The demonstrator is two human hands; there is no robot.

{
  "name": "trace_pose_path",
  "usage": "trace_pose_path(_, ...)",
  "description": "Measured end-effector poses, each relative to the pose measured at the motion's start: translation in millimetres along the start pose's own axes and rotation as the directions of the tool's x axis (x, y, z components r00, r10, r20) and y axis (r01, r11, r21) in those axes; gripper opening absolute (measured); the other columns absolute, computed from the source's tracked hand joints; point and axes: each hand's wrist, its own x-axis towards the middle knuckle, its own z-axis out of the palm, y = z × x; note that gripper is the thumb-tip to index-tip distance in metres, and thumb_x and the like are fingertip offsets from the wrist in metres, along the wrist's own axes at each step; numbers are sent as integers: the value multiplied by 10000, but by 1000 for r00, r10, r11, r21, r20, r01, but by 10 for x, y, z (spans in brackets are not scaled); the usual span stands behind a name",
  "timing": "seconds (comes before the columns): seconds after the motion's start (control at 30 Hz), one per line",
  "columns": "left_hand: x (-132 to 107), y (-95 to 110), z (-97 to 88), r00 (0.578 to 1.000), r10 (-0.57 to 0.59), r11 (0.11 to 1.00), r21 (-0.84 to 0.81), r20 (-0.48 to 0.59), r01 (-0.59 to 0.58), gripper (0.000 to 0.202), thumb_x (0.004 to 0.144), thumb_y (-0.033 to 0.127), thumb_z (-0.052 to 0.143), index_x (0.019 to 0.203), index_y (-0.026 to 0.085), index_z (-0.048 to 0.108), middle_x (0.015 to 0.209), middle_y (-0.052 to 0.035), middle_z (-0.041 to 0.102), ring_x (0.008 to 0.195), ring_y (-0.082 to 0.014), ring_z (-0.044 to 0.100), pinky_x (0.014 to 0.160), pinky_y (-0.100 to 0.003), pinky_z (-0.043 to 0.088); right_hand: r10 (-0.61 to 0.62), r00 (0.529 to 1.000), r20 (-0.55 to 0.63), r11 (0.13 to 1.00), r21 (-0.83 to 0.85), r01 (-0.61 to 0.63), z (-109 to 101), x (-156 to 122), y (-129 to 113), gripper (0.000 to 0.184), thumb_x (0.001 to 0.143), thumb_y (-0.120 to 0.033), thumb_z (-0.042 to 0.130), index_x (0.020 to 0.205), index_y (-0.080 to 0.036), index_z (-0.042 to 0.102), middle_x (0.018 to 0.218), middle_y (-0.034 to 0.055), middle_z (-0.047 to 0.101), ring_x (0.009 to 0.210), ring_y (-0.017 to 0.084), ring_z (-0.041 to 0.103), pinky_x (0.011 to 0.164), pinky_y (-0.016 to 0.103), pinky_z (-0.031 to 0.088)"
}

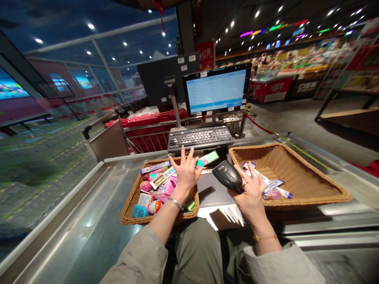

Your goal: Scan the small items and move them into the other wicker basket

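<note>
Around the hands (186, 173), the table (89, 221) is smooth, shiny steel, the baskets (260, 152) rough woven wicker, the scanner (227, 175) smooth black plastic.

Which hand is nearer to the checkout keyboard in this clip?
Left hand: nearer, fingertips reaching the near edge of the keyboard. Right hand: farther back and to the right, holding a handheld barcode scanner.
</note>
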Motion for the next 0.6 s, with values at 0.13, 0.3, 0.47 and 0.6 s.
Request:
trace_pose_path(0.13, 23, 38, -25, 1000, 2, 1000, -3, 9, -2, 250, 911, 263, 684, 1160, 250, 709, 1546, -116, 531, 1551, -393, 284, 1171, -822, -51, 52, 999, -7, 999, 4, -52, -22, 11, 4, 340, 856, -329, 637, 1177, -232, 693, 1392, 109, 664, 1522, 366, 356, 1211, 707, 186)
trace_pose_path(0.3, 70, 83, -17, 1000, 12, 1000, -4, 9, -12, 257, 919, 275, 675, 1174, 260, 703, 1555, -101, 522, 1557, -387, 274, 1169, -827, -51, 94, 995, -41, 996, 9, -94, -81, 37, 22, 411, 850, -327, 656, 1251, -240, 660, 1400, 119, 656, 1518, 373, 362, 1203, 700, 216)
trace_pose_path(0.47, 138, 158, -5, 999, 32, 999, -16, 12, -32, 252, 916, 289, 684, 1165, 252, 703, 1549, -113, 530, 1556, -394, 274, 1165, -833, -48, 134, 986, -99, 991, 10, -134, -152, 66, 89, 480, 849, -355, 679, 1308, -220, 632, 1371, 138, 667, 1507, 372, 375, 1202, 683, 219)
trace_pose_path(0.6, 204, 256, -9, 998, 59, 998, -30, 11, -59, 248, 924, 298, 678, 1167, 252, 699, 1552, -105, 527, 1556, -393, 274, 1167, -835, -41, 169, 975, -142, 985, 9, -169, -240, 102, 133, 492, 873, -374, 682, 1329, -200, 623, 1370, 149, 665, 1505, 363, 377, 1207, 650, 233)
